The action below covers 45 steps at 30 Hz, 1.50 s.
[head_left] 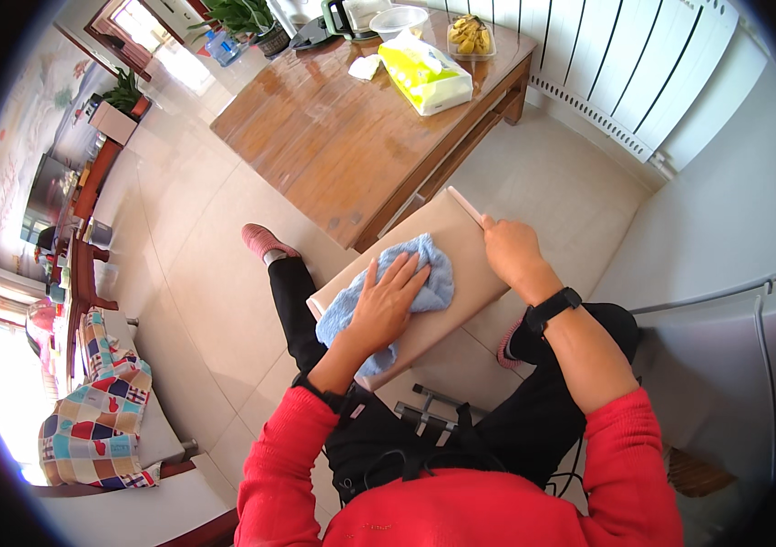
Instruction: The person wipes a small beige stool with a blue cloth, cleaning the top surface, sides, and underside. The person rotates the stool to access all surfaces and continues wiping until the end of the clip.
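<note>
A beige, box-shaped piece [461,223] with a smooth flat top lies tilted in front of me, above my knees; I cannot tell its exact kind. On its top is a crumpled light blue cloth [438,273]. My left hand [386,305] lies flat on the cloth with its fingers stretched out, pressing it against the beige surface. At the far right edge of the box, my right hand [511,251] is closed round the rim. Its fingertips are partly hidden. A black watch [554,310] sits on my right wrist.
Just beyond the box stands a brown wooden table [315,137], bearing a yellow-green tissue pack [424,77] and a clear food tub [472,41]. A white radiator [616,68] lines the wall. A grey appliance [707,337] is close on my right. A metal frame [433,406] shows below the box.
</note>
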Motion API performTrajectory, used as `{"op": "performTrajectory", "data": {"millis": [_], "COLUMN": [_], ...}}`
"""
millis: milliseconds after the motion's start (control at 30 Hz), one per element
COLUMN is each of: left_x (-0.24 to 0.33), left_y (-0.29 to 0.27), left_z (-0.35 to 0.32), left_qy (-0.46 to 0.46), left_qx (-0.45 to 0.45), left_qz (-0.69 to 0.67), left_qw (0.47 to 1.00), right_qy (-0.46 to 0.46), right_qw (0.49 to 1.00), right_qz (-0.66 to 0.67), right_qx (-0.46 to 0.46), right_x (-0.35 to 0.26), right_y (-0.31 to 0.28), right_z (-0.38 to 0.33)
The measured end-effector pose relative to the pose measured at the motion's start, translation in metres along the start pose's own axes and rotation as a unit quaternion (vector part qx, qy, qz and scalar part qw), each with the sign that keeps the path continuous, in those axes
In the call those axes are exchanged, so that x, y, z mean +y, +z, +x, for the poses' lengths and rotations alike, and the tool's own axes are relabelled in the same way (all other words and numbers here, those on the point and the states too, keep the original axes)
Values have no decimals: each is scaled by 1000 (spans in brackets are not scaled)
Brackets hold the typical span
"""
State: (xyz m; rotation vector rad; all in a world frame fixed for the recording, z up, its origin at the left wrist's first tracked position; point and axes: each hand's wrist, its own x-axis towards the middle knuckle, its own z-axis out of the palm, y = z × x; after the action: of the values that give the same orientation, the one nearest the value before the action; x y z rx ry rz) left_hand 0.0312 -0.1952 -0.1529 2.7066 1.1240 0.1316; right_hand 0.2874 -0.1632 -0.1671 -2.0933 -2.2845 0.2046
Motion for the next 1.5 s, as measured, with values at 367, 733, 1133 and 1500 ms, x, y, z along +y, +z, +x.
{"op": "performTrajectory", "data": {"millis": [367,733,1133,1500], "left_x": [-13,6,32,5], "left_y": [21,19,-9,-15], "left_z": [99,38,-98,-95], "left_qy": [-24,6,-21,-65], "left_qx": [52,39,-46,-13], "left_qz": [3,22,-4,-29], "left_qw": [998,999,999,997], "right_qy": [-20,-25,-15,-20], "right_qw": [997,999,1000,999], "right_qz": [15,10,12,-18], "right_qx": [78,36,-16,46], "right_x": [0,3,4,0], "right_y": [9,2,-1,7], "right_z": [3,2,1,-1]}}
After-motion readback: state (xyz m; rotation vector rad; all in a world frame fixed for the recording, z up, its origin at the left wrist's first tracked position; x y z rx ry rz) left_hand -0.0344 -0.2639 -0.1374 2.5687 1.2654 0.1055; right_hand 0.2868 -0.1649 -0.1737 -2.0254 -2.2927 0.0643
